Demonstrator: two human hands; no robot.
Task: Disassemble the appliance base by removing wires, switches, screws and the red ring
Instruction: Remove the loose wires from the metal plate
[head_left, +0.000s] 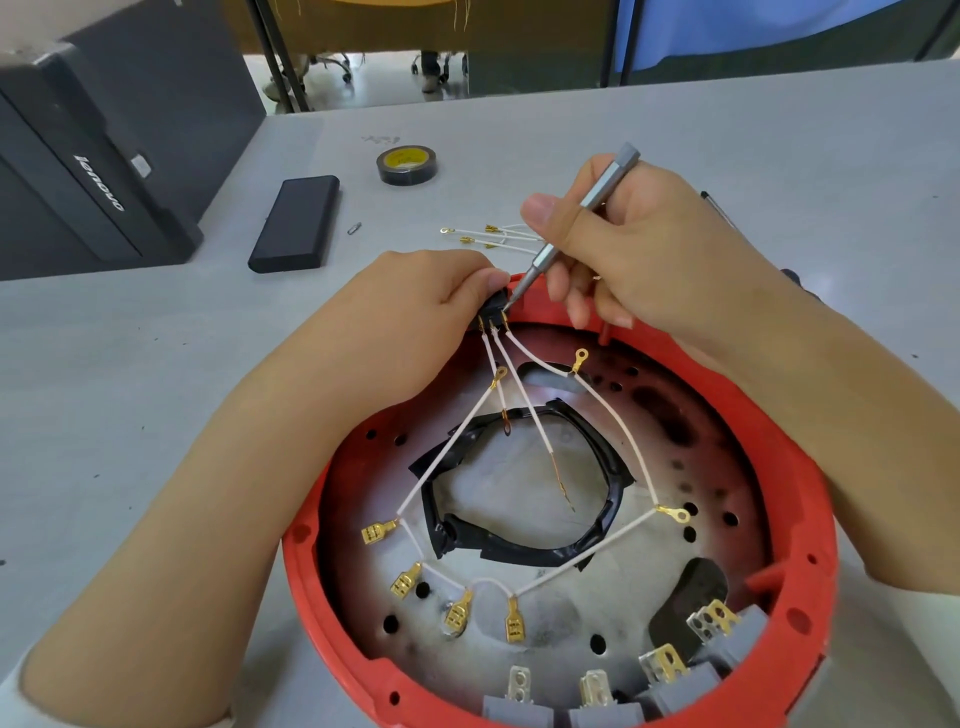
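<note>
Left hand (415, 291) pinched the black switch (492, 310); right hand (639, 244) gripped the screwdriver (576, 223), best levered gently at the terminals, switch steadied

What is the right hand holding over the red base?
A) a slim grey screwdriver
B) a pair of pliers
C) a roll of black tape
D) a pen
A: the right hand grips a slim grey screwdriver with its tip down at the small black switch that the left hand pinches at the rim of the red base; the tape roll lies on the table.
</note>
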